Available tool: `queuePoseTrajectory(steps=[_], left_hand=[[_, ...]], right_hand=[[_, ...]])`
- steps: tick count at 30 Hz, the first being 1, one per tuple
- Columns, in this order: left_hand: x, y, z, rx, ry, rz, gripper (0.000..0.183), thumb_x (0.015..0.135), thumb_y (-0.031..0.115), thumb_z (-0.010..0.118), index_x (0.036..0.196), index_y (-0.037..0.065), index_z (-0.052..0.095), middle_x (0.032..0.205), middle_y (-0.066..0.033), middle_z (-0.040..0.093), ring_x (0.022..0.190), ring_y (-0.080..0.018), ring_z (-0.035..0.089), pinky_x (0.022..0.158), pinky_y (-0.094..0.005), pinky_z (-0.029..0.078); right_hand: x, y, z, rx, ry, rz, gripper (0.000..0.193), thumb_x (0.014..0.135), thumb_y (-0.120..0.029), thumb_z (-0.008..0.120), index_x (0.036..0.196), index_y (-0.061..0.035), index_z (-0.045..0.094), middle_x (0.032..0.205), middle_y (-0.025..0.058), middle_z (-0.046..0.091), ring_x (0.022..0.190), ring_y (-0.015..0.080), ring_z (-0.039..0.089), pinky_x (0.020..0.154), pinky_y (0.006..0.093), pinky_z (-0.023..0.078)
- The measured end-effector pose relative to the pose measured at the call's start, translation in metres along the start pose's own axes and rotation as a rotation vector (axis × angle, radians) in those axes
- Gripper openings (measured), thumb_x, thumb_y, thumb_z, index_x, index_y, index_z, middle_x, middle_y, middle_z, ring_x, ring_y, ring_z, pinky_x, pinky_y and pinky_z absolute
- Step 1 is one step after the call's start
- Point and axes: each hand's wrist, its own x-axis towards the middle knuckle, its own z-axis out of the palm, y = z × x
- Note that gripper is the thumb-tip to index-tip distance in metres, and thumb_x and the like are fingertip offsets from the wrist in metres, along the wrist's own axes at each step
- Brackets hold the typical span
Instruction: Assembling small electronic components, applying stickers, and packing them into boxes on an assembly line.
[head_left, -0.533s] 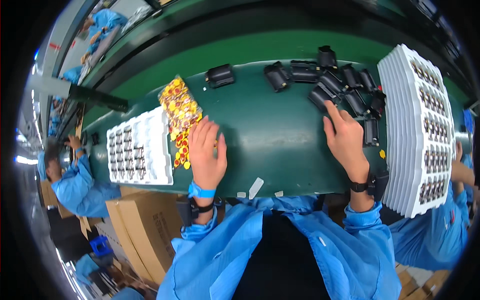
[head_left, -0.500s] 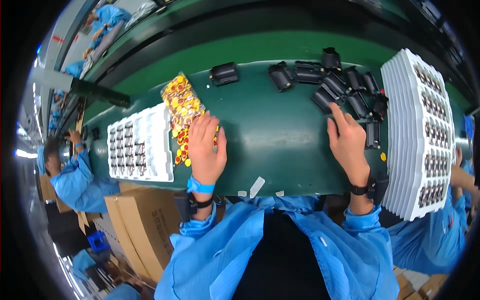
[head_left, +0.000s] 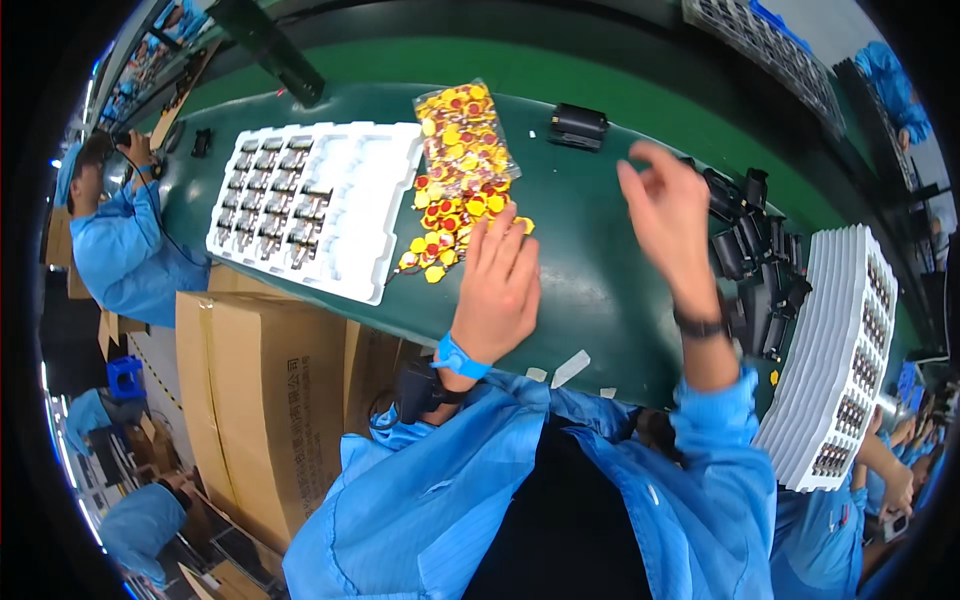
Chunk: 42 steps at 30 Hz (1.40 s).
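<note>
**Sorting yellow tags on a green desk**

Resting flat on the green desk (head_left: pixel 600 290), the left hand (head_left: pixel 500 285) has its fingers spread, fingertips touching loose yellow and red round tags (head_left: pixel 450 215). They spill from a clear bag (head_left: pixel 462 130) whose long axis runs away from the person, mouth toward them. The right hand (head_left: pixel 668 215) hovers above the desk, open and loosely curled, holding nothing. Left of the bag lies a white compartment tray (head_left: pixel 320 205); brown cardboard boxes (head_left: pixel 260 390) stand below it. Stacked white trays (head_left: pixel 835 360) sit at far right, beside black parts (head_left: pixel 755 255).
</note>
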Motion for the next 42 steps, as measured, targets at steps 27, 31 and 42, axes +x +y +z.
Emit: queuePoseTrajectory(steps=[27, 31, 42], left_hand=[[-0.001, 0.026, 0.006, -0.027, -0.118, 0.166, 0.048, 0.080, 0.003, 0.064, 0.128, 0.000, 0.056, 0.128, -0.0231, 0.053, 0.122, -0.0408, 0.050, 0.098, -0.0469, 0.043], [-0.021, 0.001, -0.025, 0.039, -0.210, -0.084, 0.040, 0.085, 0.007, 0.066, 0.124, 0.000, 0.058, 0.086, -0.0153, 0.063, 0.083, -0.0318, 0.064, 0.070, -0.0416, 0.052], [0.005, -0.015, -0.007, 0.323, -0.352, 0.002, 0.008, 0.082, 0.006, 0.060, 0.080, 0.004, 0.052, 0.064, -0.0122, 0.061, 0.059, -0.0285, 0.065, 0.054, -0.0406, 0.050]], right_hand=[[-0.035, 0.012, -0.002, -0.199, -0.048, -0.526, 0.035, 0.077, 0.009, 0.063, 0.110, -0.0008, 0.065, 0.118, 0.0214, 0.062, 0.111, 0.0419, 0.061, 0.090, 0.0436, 0.053], [-0.097, 0.011, -0.026, -0.085, 0.019, -0.412, 0.033, 0.072, 0.012, 0.064, 0.103, 0.0031, 0.065, 0.097, 0.0176, 0.066, 0.089, 0.0340, 0.067, 0.072, 0.0391, 0.055], [-0.144, 0.020, -0.009, 0.155, -0.016, -0.214, 0.024, 0.071, 0.014, 0.062, 0.093, 0.0035, 0.065, 0.089, 0.0142, 0.066, 0.075, 0.0308, 0.064, 0.063, 0.0372, 0.053]])
